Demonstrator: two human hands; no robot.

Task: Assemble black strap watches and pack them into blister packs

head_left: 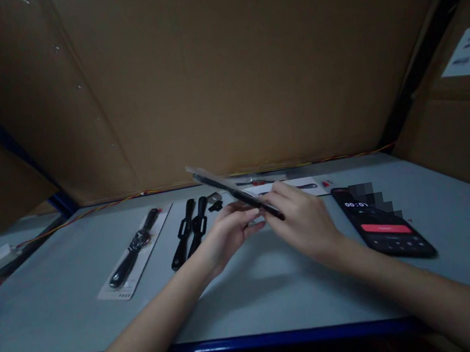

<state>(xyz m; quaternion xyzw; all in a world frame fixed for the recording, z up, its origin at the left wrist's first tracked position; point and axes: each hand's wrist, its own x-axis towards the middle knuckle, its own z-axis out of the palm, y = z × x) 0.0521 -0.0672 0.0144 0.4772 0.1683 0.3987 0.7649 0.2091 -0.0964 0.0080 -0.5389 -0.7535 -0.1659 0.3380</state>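
Both hands (pixel 229 237) (pixel 303 218) (fingers (pixel 248 216) curled) hold a package (pixel 238 194).

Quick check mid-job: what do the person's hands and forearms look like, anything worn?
The left hand and right hand show no gloves, and no watch or bracelet shows at either wrist. The left forearm and right forearm show no sleeves or cables.

- The single head view looks forward and down from behind and above the left hand (pixel 230 234) and right hand (pixel 300 220).
- Close enough to include both forearms (pixel 152 325), with cardboard (pixel 223 82) beyond the hands.
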